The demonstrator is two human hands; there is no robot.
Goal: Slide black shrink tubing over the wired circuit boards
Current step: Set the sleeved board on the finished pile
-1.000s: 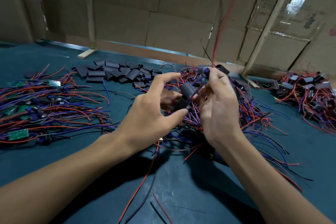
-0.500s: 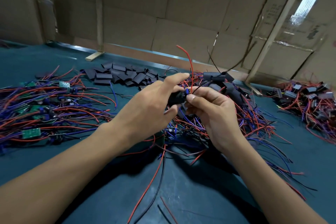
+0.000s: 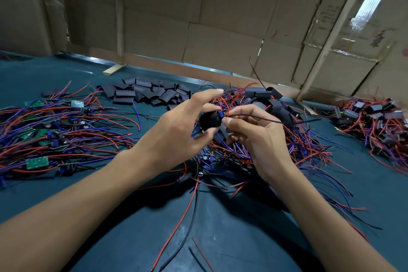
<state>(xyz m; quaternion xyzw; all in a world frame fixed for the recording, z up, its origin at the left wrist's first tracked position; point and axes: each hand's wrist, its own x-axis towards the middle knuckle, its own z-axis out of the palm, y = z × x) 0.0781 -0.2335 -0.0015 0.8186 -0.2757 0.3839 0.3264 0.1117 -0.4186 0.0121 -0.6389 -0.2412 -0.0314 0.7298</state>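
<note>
Boards on the left, unsleeved and wired (image 3: 37,162), are too tangled to be counted; at least five green ones are seen. Cut black tubes (image 3: 145,93) are heaped behind, well over a dozen. One tube (image 3: 208,120) is held between thumb and middle finger of the left hand (image 3: 174,134), index extended; its long axis runs left-right. Wires (image 3: 254,117) at its right mouth are pinched by the right hand (image 3: 254,137). Sleeved units (image 3: 375,115) are piled far right, uncountable.
</note>
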